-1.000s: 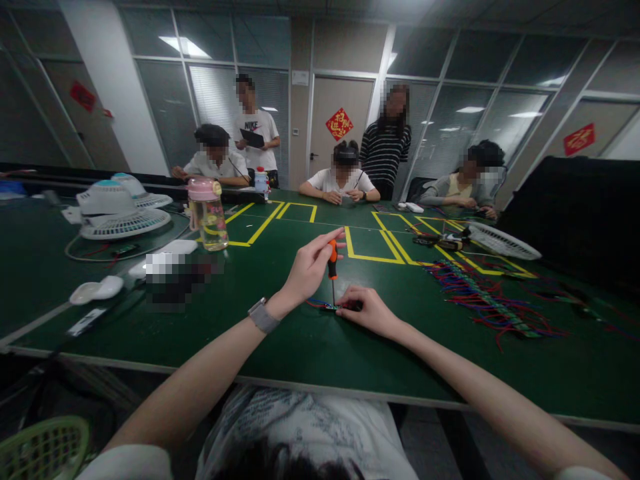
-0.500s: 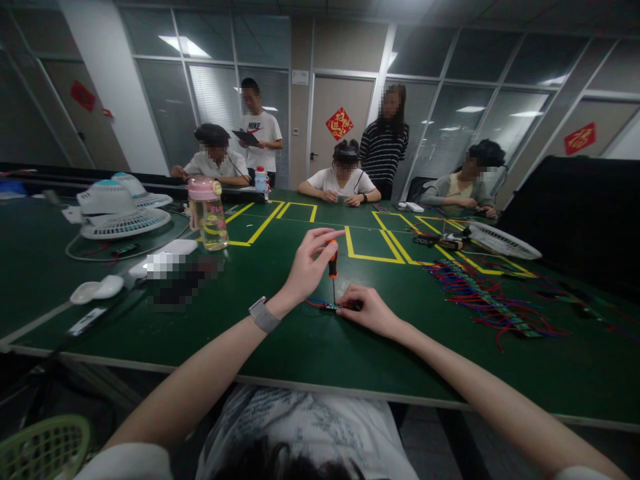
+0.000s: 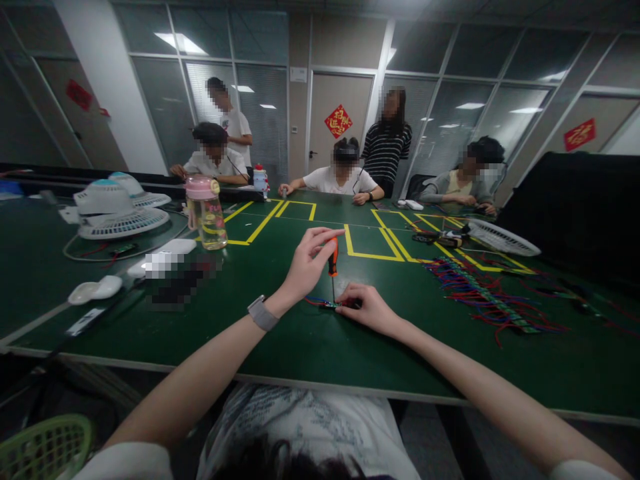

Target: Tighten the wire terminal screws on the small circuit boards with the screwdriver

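My left hand (image 3: 311, 262) is closed around the top of a screwdriver (image 3: 333, 266) with an orange and black handle. The screwdriver stands upright, its shaft pointing down at a small green circuit board (image 3: 329, 305) on the table. My right hand (image 3: 367, 307) pinches the board's right end at the foot of the shaft. Red and blue wires leave the board to the left. A dark part beside it is mostly covered by my right fingers. Whether the tip sits in a screw is too small to make out.
Several wired circuit boards (image 3: 493, 297) lie in a row at the right, near a white fan grille (image 3: 503, 237). At the left stand a pink-lidded bottle (image 3: 206, 217) and white fan parts (image 3: 117, 210). Yellow tape (image 3: 373, 255) marks the green table (image 3: 280, 360). Other people sit and stand opposite.
My hands, the screwdriver and the board keep almost the same place. Across the table, a standing person has turned and shifted left, and a seated person has stretched a hand out to the left.
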A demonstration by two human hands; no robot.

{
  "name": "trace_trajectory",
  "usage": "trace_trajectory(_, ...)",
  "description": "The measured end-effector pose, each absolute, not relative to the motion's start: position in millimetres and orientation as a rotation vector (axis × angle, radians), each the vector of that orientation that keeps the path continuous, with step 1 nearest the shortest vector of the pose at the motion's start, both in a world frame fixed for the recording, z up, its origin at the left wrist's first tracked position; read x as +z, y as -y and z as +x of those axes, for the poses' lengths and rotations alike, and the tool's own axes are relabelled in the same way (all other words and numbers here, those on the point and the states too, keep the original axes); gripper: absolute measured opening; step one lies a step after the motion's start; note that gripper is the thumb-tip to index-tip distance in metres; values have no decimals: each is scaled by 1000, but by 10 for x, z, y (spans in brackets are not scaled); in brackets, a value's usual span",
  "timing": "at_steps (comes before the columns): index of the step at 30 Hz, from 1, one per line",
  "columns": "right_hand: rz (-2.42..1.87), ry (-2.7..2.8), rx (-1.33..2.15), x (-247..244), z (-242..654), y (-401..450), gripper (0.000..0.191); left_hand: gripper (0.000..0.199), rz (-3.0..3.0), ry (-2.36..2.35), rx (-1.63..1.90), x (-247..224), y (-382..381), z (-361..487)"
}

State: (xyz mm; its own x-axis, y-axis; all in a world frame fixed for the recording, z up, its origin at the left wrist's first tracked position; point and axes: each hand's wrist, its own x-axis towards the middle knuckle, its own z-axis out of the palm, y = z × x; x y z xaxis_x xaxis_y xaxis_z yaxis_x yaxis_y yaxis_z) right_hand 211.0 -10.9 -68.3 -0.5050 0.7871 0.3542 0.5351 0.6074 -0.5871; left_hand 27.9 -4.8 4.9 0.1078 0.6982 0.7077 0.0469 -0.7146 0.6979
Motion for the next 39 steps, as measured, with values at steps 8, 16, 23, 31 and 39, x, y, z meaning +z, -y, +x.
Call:
trace_trajectory(8, -1028, 2226, 547, -677, 2106, 117, 11, 32, 1739, -650, 1564, 52, 53, 301)
trace_trajectory(16, -1039, 2222, 534, -682, 2114, 114, 11, 22, 1900, -721, 1657, 58, 69, 278)
trace_trajectory(23, -1034, 2217, 538, -689, 2114, 112, 10, 29, 1767, -655, 1595, 68, 82, 293)
trace_trajectory(31, -1049, 2226, 529, -683, 2114, 116, 12, 25, 1863, -692, 1643, 52, 60, 285)
trace_trajectory(39, -1040, 2228, 538, -675, 2116, 118, 12, 27, 1771, -659, 1595, 59, 77, 298)
